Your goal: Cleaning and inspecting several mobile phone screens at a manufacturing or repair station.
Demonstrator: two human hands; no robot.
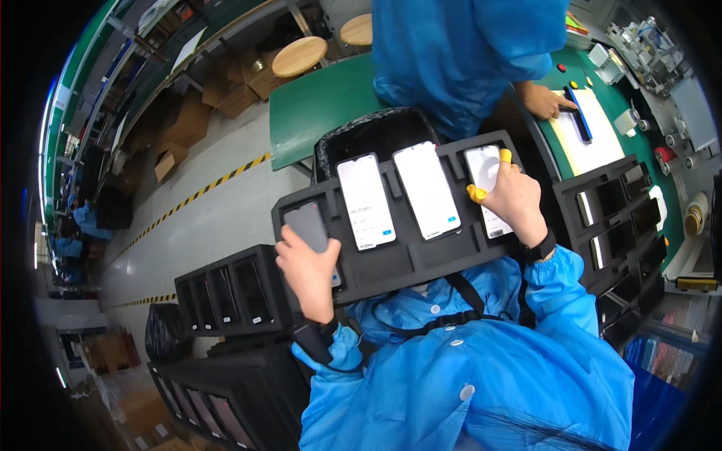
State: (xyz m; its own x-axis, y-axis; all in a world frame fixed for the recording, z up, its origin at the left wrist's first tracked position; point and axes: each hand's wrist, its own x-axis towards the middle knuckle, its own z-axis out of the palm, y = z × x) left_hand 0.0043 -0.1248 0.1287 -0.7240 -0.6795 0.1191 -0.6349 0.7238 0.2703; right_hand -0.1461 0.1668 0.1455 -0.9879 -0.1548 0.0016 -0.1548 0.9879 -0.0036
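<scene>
In the head view, a black tray (pixel 380 276) carries four phones in a row, the left hand (pixel 308 272) over the lower part of the grey-screened leftmost phone (pixel 307 222) and the right hand (pixel 514 197), with yellow finger covers (pixel 477 193), over the lit rightmost phone (pixel 481 167). Two white-screened phones (pixel 366 197) lie between the hands; whether either grip is clamped on phone or tray, I cannot tell.

A short greeting (pixel 361 211) is legible on the second phone (pixel 365 184) from the left
</scene>
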